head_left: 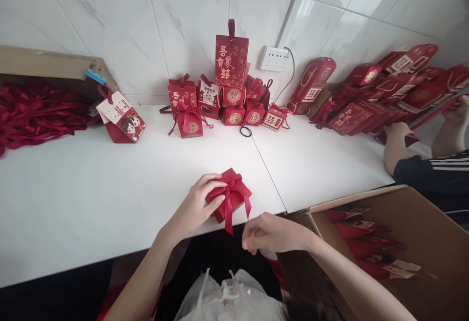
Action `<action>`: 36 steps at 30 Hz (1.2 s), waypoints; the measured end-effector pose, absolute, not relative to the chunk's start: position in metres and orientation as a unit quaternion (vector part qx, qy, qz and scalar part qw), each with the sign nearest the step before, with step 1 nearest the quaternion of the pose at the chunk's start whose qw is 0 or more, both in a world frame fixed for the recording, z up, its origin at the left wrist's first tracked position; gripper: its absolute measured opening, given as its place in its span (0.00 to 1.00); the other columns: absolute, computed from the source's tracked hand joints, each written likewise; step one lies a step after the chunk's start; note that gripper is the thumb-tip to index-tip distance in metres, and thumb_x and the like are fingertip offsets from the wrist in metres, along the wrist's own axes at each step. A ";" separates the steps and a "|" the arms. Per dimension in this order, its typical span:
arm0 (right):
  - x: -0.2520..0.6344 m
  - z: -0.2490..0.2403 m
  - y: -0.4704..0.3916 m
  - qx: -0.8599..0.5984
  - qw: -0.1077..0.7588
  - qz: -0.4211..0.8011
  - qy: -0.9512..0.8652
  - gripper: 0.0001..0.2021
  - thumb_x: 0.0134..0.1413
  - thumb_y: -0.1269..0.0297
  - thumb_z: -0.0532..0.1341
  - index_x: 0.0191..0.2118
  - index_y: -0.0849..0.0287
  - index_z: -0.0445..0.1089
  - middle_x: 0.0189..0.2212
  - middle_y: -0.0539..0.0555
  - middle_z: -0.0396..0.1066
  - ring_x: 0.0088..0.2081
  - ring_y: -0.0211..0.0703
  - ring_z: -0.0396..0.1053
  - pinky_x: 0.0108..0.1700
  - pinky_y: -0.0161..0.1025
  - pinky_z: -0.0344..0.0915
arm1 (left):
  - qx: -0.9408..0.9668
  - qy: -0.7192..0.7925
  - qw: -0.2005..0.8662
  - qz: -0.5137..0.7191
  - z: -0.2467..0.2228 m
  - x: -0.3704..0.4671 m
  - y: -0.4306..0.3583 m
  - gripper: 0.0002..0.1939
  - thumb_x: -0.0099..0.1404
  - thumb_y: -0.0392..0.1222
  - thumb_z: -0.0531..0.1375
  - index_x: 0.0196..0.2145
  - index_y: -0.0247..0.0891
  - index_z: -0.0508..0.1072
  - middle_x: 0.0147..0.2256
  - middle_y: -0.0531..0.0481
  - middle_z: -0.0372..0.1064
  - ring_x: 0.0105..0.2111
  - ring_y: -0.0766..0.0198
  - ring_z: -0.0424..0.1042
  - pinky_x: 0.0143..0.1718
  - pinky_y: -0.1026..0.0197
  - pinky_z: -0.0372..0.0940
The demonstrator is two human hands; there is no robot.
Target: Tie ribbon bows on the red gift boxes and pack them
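Note:
A small red gift box (237, 202) tied with a crimson ribbon bow (230, 189) sits near the table's front edge. Its two ribbon tails hang toward me, one past the edge. My left hand (203, 197) holds the box from the left, fingers over its top and thumb beside the bow. Just in front of the table edge, my right hand (264, 234) is closed with fingers curled in. It is apart from the ribbon tails, and I see nothing in it.
Finished red boxes (233, 97) stand by the wall, near a black ring (245, 131). Loose ribbons (40, 111) fill a carton at left, beside another box (122, 119). At right are more red packages (384, 84), a co-worker's arms (397, 145) and an open carton (414, 223).

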State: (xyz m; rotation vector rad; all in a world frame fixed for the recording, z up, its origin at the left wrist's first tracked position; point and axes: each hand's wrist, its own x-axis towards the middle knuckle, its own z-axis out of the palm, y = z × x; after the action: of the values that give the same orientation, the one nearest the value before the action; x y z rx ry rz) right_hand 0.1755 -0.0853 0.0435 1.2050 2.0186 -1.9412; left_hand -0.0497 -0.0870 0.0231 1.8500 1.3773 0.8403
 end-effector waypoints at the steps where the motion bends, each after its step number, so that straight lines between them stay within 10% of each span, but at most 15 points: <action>1: 0.177 0.053 -0.082 0.398 0.050 -0.609 0.685 0.13 0.51 0.55 0.59 0.29 0.62 0.69 0.23 0.50 0.70 0.25 0.35 0.68 0.27 0.31 0.64 | 0.718 0.506 0.355 0.320 0.021 -0.051 -0.082 0.12 0.65 0.45 0.52 0.44 0.45 0.70 0.53 0.50 0.59 0.54 0.61 0.61 0.52 0.60 0.62; 12: 0.183 0.066 -0.025 0.527 -0.186 -0.439 0.703 0.26 0.57 0.43 0.45 0.31 0.61 0.67 0.22 0.51 0.65 0.24 0.35 0.63 0.25 0.33 0.58 | 0.689 0.557 0.292 0.361 0.029 -0.067 -0.071 0.12 0.65 0.48 0.50 0.41 0.42 0.69 0.45 0.48 0.64 0.49 0.59 0.64 0.51 0.56 0.59; 24: 0.159 0.042 -0.026 0.477 -0.223 -0.337 0.781 0.04 0.51 0.64 0.57 0.32 0.58 0.65 0.33 0.51 0.69 0.28 0.35 0.64 0.32 0.36 0.62 | 0.706 0.575 0.331 0.249 0.047 -0.059 -0.069 0.10 0.64 0.49 0.50 0.34 0.42 0.66 0.37 0.54 0.66 0.32 0.66 0.66 0.35 0.62 0.61; 36: 0.157 0.051 -0.023 0.402 -0.174 -0.502 0.746 0.14 0.51 0.54 0.59 0.26 0.60 0.64 0.17 0.44 0.57 0.20 0.31 0.54 0.23 0.32 0.51 | 0.690 0.571 0.370 0.245 0.046 -0.062 -0.072 0.12 0.64 0.50 0.50 0.30 0.41 0.66 0.33 0.54 0.66 0.30 0.65 0.66 0.34 0.63 0.61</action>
State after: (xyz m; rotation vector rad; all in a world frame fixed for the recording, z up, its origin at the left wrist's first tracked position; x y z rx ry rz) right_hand 0.1569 -0.0228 0.0513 1.4241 2.6459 -1.7796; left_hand -0.0616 -0.0716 0.0457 1.7709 1.4654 0.6282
